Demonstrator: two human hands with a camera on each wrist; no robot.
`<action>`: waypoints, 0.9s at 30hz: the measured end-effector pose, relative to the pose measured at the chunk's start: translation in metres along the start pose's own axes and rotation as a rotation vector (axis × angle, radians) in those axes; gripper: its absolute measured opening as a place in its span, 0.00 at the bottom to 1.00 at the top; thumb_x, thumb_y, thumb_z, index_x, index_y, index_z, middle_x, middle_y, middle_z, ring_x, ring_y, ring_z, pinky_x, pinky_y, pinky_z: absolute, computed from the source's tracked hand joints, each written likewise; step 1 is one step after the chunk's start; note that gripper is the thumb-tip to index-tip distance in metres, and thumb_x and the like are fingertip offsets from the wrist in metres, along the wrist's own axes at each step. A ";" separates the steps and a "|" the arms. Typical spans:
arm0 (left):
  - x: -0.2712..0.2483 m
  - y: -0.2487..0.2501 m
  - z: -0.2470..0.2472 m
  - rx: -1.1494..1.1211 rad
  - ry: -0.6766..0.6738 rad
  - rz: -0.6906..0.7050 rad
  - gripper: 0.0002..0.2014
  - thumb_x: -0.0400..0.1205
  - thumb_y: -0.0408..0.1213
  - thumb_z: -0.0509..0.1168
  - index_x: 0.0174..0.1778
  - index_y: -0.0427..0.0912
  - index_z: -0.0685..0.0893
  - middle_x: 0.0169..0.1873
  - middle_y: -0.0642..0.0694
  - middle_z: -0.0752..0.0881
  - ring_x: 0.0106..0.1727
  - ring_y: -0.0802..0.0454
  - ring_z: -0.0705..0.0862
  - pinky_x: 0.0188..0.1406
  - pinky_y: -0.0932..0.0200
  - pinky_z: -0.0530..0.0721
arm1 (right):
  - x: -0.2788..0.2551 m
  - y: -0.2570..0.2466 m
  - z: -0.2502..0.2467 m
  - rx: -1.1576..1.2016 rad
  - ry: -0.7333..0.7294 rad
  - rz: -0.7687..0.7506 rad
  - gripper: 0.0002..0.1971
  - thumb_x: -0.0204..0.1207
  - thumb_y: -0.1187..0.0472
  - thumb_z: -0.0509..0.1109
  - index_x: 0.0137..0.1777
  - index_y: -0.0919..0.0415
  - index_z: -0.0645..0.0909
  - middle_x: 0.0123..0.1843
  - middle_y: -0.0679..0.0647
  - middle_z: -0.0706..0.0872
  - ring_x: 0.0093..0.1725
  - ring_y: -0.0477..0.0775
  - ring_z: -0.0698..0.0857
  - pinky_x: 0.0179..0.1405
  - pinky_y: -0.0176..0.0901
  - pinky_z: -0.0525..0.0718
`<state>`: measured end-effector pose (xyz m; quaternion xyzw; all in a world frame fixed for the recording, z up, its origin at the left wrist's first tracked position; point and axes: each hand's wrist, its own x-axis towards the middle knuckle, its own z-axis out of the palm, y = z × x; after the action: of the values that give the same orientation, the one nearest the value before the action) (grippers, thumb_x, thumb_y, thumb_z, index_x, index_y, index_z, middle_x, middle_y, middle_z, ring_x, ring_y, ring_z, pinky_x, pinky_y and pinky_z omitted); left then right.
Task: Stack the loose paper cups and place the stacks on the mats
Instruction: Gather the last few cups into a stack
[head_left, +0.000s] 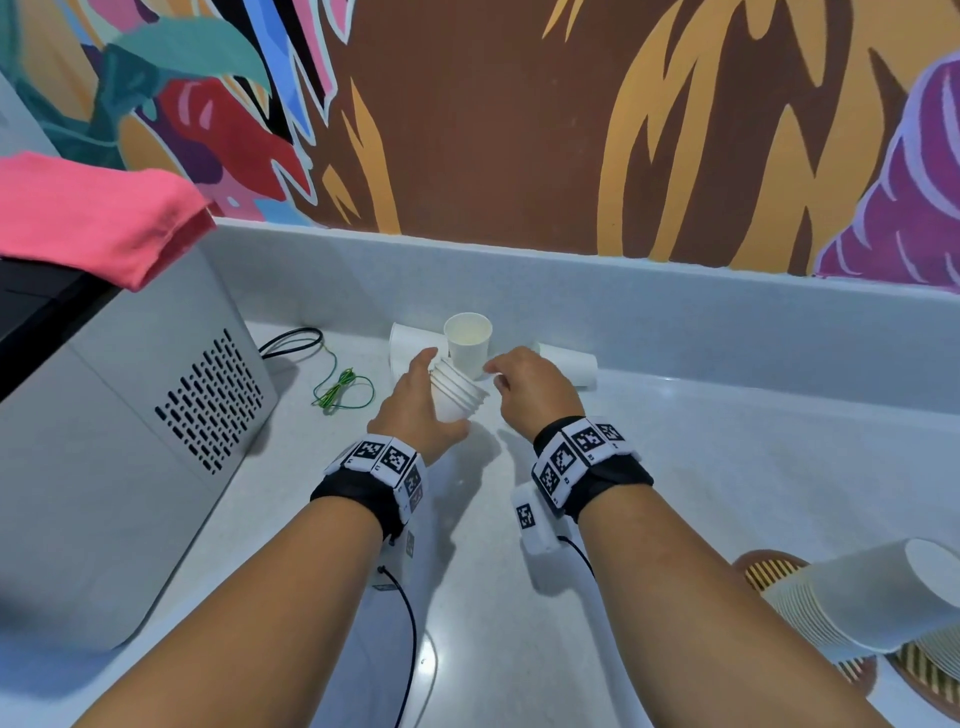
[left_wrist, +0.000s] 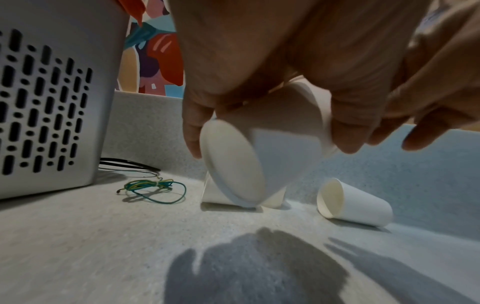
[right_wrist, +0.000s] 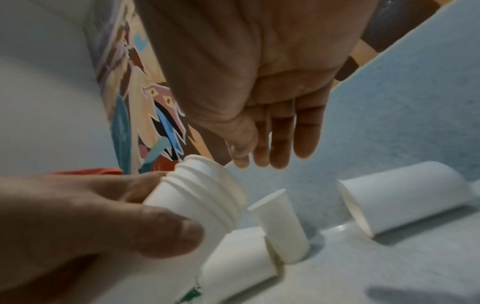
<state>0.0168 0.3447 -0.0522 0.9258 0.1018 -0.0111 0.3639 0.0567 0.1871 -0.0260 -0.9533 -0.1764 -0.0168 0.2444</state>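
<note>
My left hand (head_left: 415, 408) grips a tilted stack of several nested white paper cups (head_left: 457, 395) just above the counter, its open end toward my right hand. In the left wrist view the stack's base (left_wrist: 233, 162) faces the camera. My right hand (head_left: 519, 384) hovers beside the stack's rim (right_wrist: 207, 185), fingers (right_wrist: 283, 133) straight and holding nothing. Behind the hands, one loose cup (head_left: 467, 343) stands upright. Two others lie on their sides, one to its left (head_left: 408, 345) and one to its right (head_left: 569, 366). A long cup stack (head_left: 857, 603) leans over striped mats (head_left: 769, 571) at the lower right.
A grey vented appliance (head_left: 130, 415) with a pink cloth (head_left: 98, 223) on top fills the left side. A green-yellow wire coil (head_left: 343, 389) and a black cable (head_left: 291, 340) lie beside it. The raised back edge of the counter (head_left: 675, 312) runs behind the cups.
</note>
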 end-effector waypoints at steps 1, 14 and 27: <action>0.002 -0.001 0.001 0.023 -0.009 -0.015 0.52 0.61 0.55 0.74 0.78 0.63 0.49 0.70 0.50 0.75 0.66 0.43 0.79 0.63 0.38 0.80 | 0.003 0.008 0.003 -0.063 0.006 0.023 0.17 0.80 0.68 0.62 0.65 0.54 0.82 0.64 0.55 0.81 0.61 0.58 0.81 0.60 0.52 0.81; 0.030 -0.004 0.024 0.187 -0.068 -0.097 0.44 0.68 0.53 0.73 0.78 0.58 0.58 0.70 0.54 0.75 0.69 0.44 0.76 0.67 0.40 0.73 | 0.042 0.056 0.027 -0.687 -0.319 0.026 0.15 0.77 0.67 0.60 0.55 0.54 0.86 0.81 0.50 0.64 0.84 0.66 0.42 0.78 0.74 0.40; 0.043 -0.016 0.029 0.139 -0.094 -0.111 0.44 0.64 0.57 0.73 0.76 0.58 0.61 0.64 0.53 0.78 0.63 0.45 0.79 0.64 0.37 0.77 | 0.055 0.056 0.028 -0.787 -0.263 -0.050 0.09 0.75 0.67 0.65 0.45 0.57 0.87 0.69 0.57 0.76 0.81 0.65 0.58 0.75 0.79 0.33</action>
<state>0.0572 0.3443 -0.0882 0.9402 0.1346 -0.0819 0.3020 0.1262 0.1726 -0.0703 -0.9635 -0.2095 0.0332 -0.1635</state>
